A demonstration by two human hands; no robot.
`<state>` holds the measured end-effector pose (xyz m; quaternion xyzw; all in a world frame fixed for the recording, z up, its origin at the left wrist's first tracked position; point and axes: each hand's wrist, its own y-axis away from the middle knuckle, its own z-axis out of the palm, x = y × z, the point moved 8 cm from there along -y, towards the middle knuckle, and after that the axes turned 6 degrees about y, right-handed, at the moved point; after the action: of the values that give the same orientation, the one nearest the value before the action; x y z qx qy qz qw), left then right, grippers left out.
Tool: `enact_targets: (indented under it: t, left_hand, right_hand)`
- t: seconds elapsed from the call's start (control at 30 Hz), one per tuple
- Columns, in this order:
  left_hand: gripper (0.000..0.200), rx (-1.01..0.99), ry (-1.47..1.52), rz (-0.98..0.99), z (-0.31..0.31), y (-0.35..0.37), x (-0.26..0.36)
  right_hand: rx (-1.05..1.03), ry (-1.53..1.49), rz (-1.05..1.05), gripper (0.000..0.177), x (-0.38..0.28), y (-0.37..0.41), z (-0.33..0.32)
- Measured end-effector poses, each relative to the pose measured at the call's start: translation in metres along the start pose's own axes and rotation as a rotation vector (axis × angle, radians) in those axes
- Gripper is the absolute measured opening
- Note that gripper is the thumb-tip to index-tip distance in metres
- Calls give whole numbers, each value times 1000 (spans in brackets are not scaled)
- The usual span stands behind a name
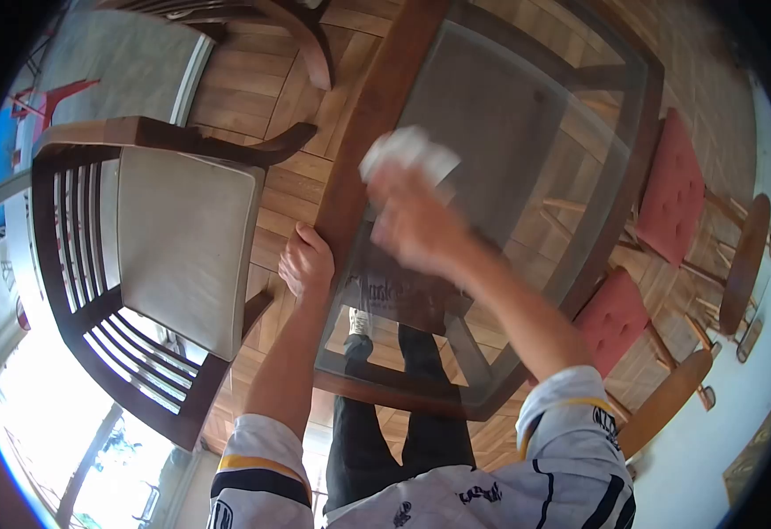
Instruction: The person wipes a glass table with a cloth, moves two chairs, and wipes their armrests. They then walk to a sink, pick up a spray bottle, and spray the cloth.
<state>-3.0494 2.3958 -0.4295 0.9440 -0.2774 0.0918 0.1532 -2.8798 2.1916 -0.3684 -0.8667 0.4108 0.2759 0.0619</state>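
Note:
My right hand, smeared by motion, presses a crumpled white cloth over the near-left part of a glass-topped wooden table. The cloth lies across the seam between the brown wooden frame and the glass top. Along the table's left side, my left hand is curled round the wooden edge, thumb uppermost. Below the glass a dark shelf shows through, along with reflections of my shirt.
A wooden armchair with a beige seat stands close on the left, and part of another chair is behind it. Two chairs with red cushions are along the right side. Parquet floor surrounds the table; bright windows are at lower left.

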Motion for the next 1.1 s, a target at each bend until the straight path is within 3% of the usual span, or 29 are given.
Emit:
enact_targets:
  t: [0.13, 0.17, 0.2, 0.27, 0.3, 0.33, 0.4, 0.43, 0.47, 0.53, 0.6, 0.63, 0.7, 0.73, 0.77, 0.8, 0.83, 0.9, 0.93, 1.0, 1.03, 1.07, 1.1]
  left_hand:
    - [55, 45, -17, 11, -1, 1, 0]
    - [55, 49, -32, 8, 3, 6, -4]
    - [54, 69, -54, 8, 6, 5, -8]
    - [56, 20, -90, -218, 37, -6, -46]
    - [56, 45, -80, -156, 25, 2, -29]
    - [57, 176, 41, -151, 24, 1, -33]
    - [61, -9, -62, -142, 6, 12, -6]
    - [66, 21, 9, -42, 11, 5, -11]
    - [66, -62, -3, -59, 7, 9, -5]
    - [65, 3, -41, -82, 11, 1, -20]
    - [67, -30, 5, -45, 28, -10, -31]
    - [69, -89, 71, 2, 31, -7, -32]
    - [70, -269, 248, -10, 19, 19, -16]
    - [68, -337, 90, 100, 28, 6, -26]
    - [65, -391, -77, 209, 36, -8, -25]
    - [60, -265, -275, 389, -1, 24, 1]
    - [56, -118, -482, 552, -48, 73, 18]
    - [46, 142, -456, 981, -64, 120, 12]
    - [41, -427, -307, 968, -129, 202, 48]
    - [27, -715, -93, 1442, -80, 261, 18]
    - [26, -1118, 289, 1271, -84, 310, 5]
    - [28, -1507, 177, 862, -56, 348, -28]
    - [35, -1841, 464, 644, -98, 412, -45]
  right_hand:
    - [24, 180, -304, 53, -29, 67, 50]
    - [-151, 157, -57, 48, 10, 37, 29]
    - [368, 459, 48, 41, 56, 32, 7]
    - [426, 305, 149, 41, 55, 63, 10]
    - [470, 241, 212, 41, 50, 73, 9]
    - [209, 58, 171, 46, 25, 98, 47]
    - [169, 303, -57, 53, -55, 173, 83]
    - [88, 193, -92, 52, -73, 210, 99]
    - [86, 118, -3, 52, -71, 244, 102]
    - [366, 0, 221, 59, -28, 333, 105]
    - [262, 204, 632, 60, -1, 430, 93]
    - [269, 39, 941, 52, 13, 492, 105]
    - [579, -57, 1309, 42, 7, 626, 120]
    - [548, -392, 1707, 39, 2, 695, 141]
    - [619, -280, 1678, 35, -17, 734, 135]
    - [936, -832, 1659, 36, -29, 774, 159]
    - [1099, -1015, 1566, 37, -56, 784, 135]
    - [1328, -1354, 1326, 40, -122, 787, 89]
    - [1395, -1507, 1189, 41, -144, 782, 77]
    - [1493, -1713, 989, 44, -188, 762, 38]
    - [1526, -1777, 957, 45, -216, 741, 11]
    - [1554, -1839, 929, 46, -237, 726, -5]
    - [1545, -1875, 832, 49, -252, 713, -14]
